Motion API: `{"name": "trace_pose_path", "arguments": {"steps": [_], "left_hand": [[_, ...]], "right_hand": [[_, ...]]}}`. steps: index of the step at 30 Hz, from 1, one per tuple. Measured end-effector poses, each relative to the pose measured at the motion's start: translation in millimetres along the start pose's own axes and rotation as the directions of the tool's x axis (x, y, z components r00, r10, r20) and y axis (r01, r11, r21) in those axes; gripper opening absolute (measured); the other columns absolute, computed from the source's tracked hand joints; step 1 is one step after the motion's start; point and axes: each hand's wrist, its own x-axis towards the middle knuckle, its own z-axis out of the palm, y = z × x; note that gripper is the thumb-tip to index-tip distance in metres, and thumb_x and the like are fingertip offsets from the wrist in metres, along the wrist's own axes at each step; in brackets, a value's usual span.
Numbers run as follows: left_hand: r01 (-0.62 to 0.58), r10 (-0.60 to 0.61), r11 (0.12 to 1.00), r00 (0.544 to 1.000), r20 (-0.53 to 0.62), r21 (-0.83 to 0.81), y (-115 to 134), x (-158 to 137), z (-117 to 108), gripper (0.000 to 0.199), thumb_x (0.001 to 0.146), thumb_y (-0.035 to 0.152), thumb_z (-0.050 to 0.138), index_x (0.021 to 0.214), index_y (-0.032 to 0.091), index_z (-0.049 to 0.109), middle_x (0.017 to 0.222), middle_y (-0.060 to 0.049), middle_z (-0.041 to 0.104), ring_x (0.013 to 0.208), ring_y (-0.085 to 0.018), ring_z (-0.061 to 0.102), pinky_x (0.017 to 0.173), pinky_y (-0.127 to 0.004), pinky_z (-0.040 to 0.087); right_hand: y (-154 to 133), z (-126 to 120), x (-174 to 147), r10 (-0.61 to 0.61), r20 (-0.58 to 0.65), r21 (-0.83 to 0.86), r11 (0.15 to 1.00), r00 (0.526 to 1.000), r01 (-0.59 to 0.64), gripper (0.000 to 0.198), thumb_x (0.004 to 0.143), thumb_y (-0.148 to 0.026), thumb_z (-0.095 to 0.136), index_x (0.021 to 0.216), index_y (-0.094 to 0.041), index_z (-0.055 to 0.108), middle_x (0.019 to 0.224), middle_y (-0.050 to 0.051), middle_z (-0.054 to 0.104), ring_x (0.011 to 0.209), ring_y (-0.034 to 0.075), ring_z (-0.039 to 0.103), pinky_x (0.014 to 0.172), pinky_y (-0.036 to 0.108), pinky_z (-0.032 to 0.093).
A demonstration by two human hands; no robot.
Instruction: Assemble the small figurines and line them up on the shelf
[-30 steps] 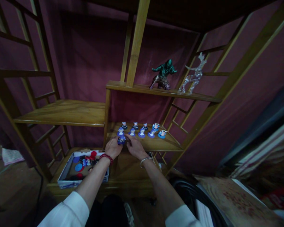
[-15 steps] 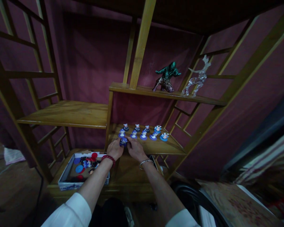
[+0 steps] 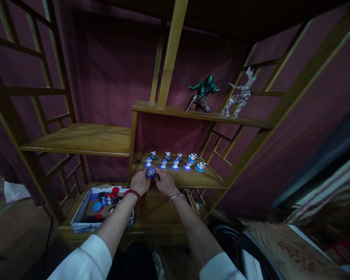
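Between my two hands is a small purple figurine (image 3: 150,173), at the front left edge of the low shelf (image 3: 189,178). My left hand (image 3: 140,182) grips it from the left, and my right hand (image 3: 165,182) closes on it from the right. The fingers partly cover its base, so I cannot tell whether it touches the shelf. Just behind stands a row of purple-based figurines (image 3: 175,165). Farther back are small black-based figurines (image 3: 168,156), with blue-based figurines (image 3: 200,167) at the right end.
At the lower left, an open cardboard box (image 3: 81,225) holds figurines and coloured discs. Above, a dark green crouching statue (image 3: 204,94) and a clear deer ornament (image 3: 239,95) stand on the upper shelf (image 3: 175,111). A wooden post (image 3: 172,54) rises from that shelf.
The view has shifted slightly, so the shelves and figurines sit a little farther left. Both hands stay on the purple figurine, with little visible movement relative to the shelf.
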Motion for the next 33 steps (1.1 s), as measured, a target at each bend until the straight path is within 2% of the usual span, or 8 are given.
{"name": "trace_pose_path", "arguments": {"steps": [6,12,19,24,28,33], "left_hand": [[-0.009,0.008,1.000,0.998,-0.056,-0.016,-3.2,-6.3,0.8,0.031,0.073,0.020,0.048,0.104,0.016,0.053,0.103,-0.008,0.056,0.086,-0.016,0.058,0.073,-0.023,0.043],[0.002,-0.003,1.000,0.999,-0.052,-0.020,-3.8,-7.3,2.1,0.028,0.074,0.021,0.048,0.101,0.018,0.055,0.101,-0.007,0.054,0.077,-0.014,0.059,0.070,-0.023,0.045],[0.003,-0.008,0.999,0.995,-0.096,-0.053,-3.5,-5.4,4.1,0.045,0.072,0.017,0.048,0.117,0.016,0.046,0.108,-0.010,0.053,0.089,-0.017,0.057,0.075,-0.025,0.044],[0.017,-0.023,0.998,0.994,-0.107,-0.059,-3.1,-5.5,5.6,0.045,0.072,0.017,0.049,0.116,0.015,0.045,0.108,-0.010,0.054,0.087,-0.017,0.057,0.074,-0.024,0.044],[0.061,-0.070,0.995,0.990,-0.126,-0.075,-4.1,-7.0,6.4,0.040,0.072,0.020,0.051,0.111,0.017,0.048,0.106,-0.010,0.054,0.086,-0.017,0.057,0.073,-0.025,0.044],[0.051,-0.084,0.990,0.962,-0.259,-0.131,-5.5,-20.0,14.2,0.028,0.075,0.019,0.048,0.102,0.013,0.050,0.097,-0.010,0.055,0.089,-0.017,0.055,0.078,-0.027,0.044]], "right_hand": [[0.3,-0.5,-7.6,-0.016,-0.069,0.017,1.000,0.997,0.018,0.043,0.071,-0.006,0.042,0.111,-0.018,0.052,0.103,0.006,0.060,0.094,0.018,0.050,0.084,0.028,0.039],[-2.7,-2.7,-8.5,-0.012,-0.052,0.018,1.000,0.999,0.013,0.035,0.071,-0.011,0.047,0.103,-0.021,0.056,0.096,0.004,0.062,0.088,0.018,0.051,0.078,0.028,0.041],[2.5,2.9,-8.6,-0.010,-0.087,0.079,0.997,0.996,0.017,0.042,0.071,-0.012,0.050,0.112,-0.022,0.052,0.095,0.004,0.062,0.088,0.017,0.054,0.078,0.028,0.043],[6.2,4.1,-8.2,-0.006,-0.157,0.201,0.979,0.988,0.037,0.036,0.074,-0.021,0.052,0.110,-0.022,0.053,0.092,0.003,0.063,0.083,0.015,0.055,0.076,0.028,0.045],[7.0,5.4,-6.8,0.003,-0.179,0.324,0.944,0.984,0.056,0.038,0.074,-0.026,0.055,0.111,-0.024,0.053,0.098,0.003,0.061,0.083,0.013,0.056,0.076,0.027,0.045],[4.9,5.5,-4.2,0.000,-0.180,0.406,0.911,0.984,0.074,0.038,0.073,-0.025,0.058,0.111,-0.024,0.054,0.101,0.003,0.060,0.087,0.014,0.055,0.075,0.026,0.046]]}}
